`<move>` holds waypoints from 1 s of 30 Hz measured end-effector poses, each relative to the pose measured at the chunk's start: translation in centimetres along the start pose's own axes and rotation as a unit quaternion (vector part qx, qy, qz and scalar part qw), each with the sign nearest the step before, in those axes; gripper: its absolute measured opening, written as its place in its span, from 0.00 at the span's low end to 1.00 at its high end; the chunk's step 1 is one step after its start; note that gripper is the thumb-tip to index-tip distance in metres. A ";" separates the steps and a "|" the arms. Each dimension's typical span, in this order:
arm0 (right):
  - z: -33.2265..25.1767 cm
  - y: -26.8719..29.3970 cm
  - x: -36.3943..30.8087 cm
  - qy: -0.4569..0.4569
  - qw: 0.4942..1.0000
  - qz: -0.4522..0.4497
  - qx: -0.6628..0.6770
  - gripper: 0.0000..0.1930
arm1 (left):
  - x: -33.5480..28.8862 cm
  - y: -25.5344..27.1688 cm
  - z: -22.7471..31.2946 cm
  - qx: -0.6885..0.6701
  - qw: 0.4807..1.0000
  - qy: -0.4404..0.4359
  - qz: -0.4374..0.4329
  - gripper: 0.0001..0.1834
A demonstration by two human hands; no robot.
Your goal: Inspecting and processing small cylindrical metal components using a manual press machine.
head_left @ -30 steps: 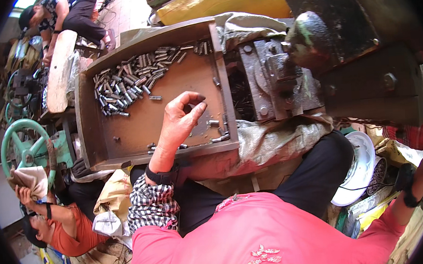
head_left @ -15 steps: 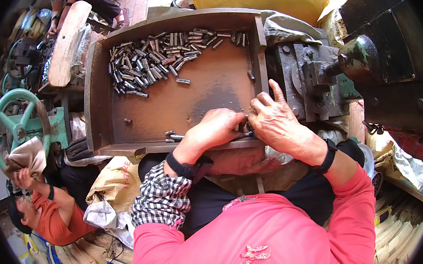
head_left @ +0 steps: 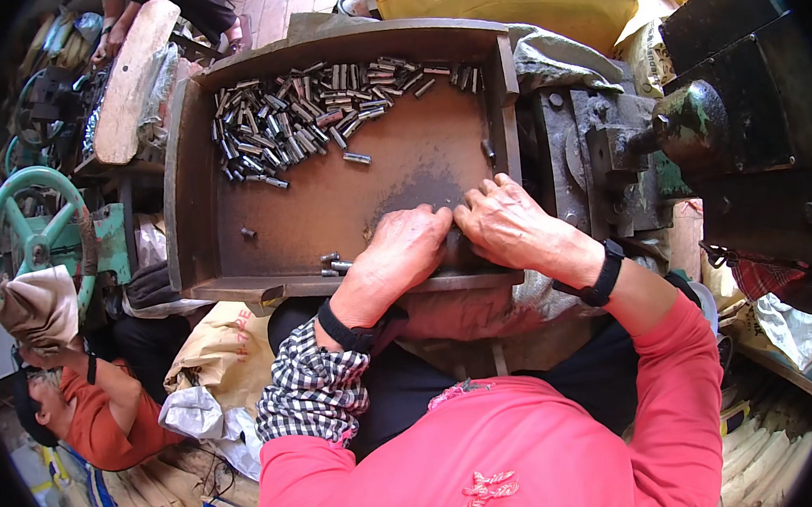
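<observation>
My left hand (head_left: pixel 409 242) and my right hand (head_left: pixel 510 220) meet over the front right part of a shallow brown tray (head_left: pixel 288 206). Fingers on both are curled and pinched, the fingertips almost touching; whatever they hold is hidden. Many small dark metal cylinders (head_left: pixel 291 120) lie heaped along the tray's far left and back. A few more cylinders (head_left: pixel 335 265) rest by the front wall, just left of my left wrist. One single cylinder (head_left: pixel 488 150) leans near the right wall, beyond my right hand.
Right of the tray stands a dark, greasy machine (head_left: pixel 598 153) with a thick spindle. A green handwheel (head_left: pixel 36 249) is at the left, where another person in an orange top (head_left: pixel 109 415) holds cloth. Sacks (head_left: pixel 228 349) lie beside my left arm.
My right hand has shifted left and its raised index finger has curled in. My left hand has drawn back slightly to the left. The cylinders in the heap look unmoved.
</observation>
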State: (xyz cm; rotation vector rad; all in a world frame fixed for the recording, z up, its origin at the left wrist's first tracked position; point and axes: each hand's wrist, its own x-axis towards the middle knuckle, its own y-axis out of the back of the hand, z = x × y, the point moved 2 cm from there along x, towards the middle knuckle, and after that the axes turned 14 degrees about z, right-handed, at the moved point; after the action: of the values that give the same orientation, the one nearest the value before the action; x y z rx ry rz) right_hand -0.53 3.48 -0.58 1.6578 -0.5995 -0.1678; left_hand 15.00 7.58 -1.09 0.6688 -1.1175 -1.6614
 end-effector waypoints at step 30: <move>-6.3 -8.4 27.2 0.202 0.961 0.188 0.013 0.27 | -2.7 0.5 -3.2 -0.068 0.993 0.065 0.072 0.10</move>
State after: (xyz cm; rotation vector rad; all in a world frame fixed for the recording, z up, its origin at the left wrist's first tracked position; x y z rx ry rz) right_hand 27.85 -3.30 -1.25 1.5135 -0.5900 0.4484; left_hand 18.87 8.85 -2.23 0.5865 -0.9287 -1.5325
